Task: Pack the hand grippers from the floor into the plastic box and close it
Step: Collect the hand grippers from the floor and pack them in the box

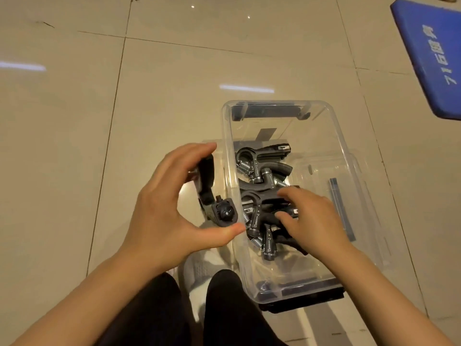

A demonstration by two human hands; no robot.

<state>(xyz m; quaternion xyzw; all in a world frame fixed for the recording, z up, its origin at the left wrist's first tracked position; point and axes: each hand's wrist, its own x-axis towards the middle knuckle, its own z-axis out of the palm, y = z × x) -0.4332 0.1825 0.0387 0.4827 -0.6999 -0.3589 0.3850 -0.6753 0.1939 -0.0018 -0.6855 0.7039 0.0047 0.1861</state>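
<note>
A clear plastic box (334, 126) stands open on the tiled floor, right of centre. Several black hand grippers with metal springs (264, 168) lie piled on its bottom. My right hand (314, 216) reaches into the box, fingers bent on the pile; whether it grips one I cannot tell. My left hand (162, 208) holds another black hand gripper (209, 191) just outside the box's left wall, pinched between fingers and thumb. A clear lid (369, 186) with dark clips lies under or beside the box on its right.
A blue mat (431, 53) with white lettering lies at the upper right. My dark trouser legs (189, 310) and a white shoe (199, 268) are at the bottom centre, close to the box's near corner. Beige glossy tiles stretch to the left.
</note>
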